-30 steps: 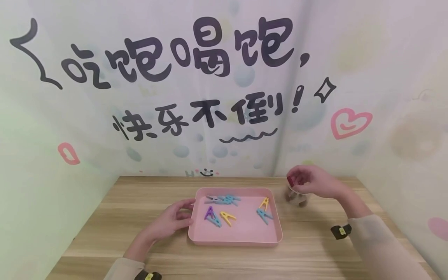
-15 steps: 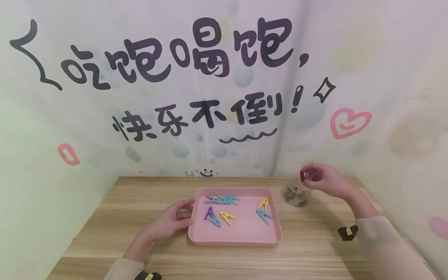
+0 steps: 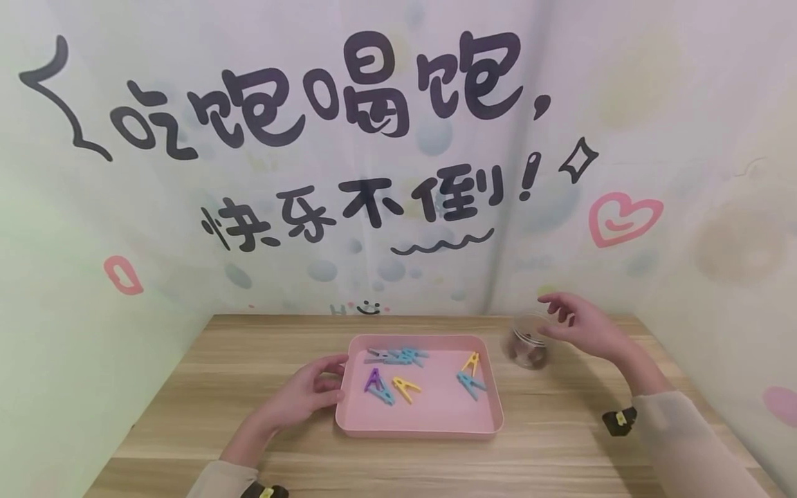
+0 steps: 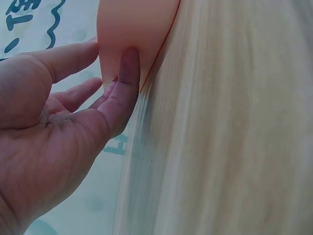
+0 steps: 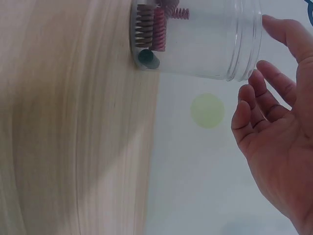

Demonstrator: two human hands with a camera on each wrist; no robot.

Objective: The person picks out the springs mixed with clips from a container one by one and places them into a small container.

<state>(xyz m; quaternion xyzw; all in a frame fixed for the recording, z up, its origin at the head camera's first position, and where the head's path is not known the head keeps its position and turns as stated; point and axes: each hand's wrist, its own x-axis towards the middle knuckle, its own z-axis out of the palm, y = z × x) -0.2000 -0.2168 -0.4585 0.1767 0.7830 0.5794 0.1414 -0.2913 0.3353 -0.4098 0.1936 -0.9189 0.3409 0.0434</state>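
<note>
A clear jar stands on the table right of the pink tray. In the right wrist view a red spring, a brown spring and a dark green piece lie at the bottom of the jar. Just above its rim hovers my right hand, fingers loosely bent and holding nothing. My left hand touches the tray's left wall with its fingertips. Inside the tray are several clothespins: a purple clothespin, a yellow clothespin, more blue and yellow ones, and a greyish one.
A wooden table carries the tray and the jar. Behind it hangs a white printed curtain with large dark lettering, and pale walls close in the left and right sides.
My right hand lifted a dark red spring over the jar and let it go; its fingers have spread. The left hand and the tray stay where they were.
</note>
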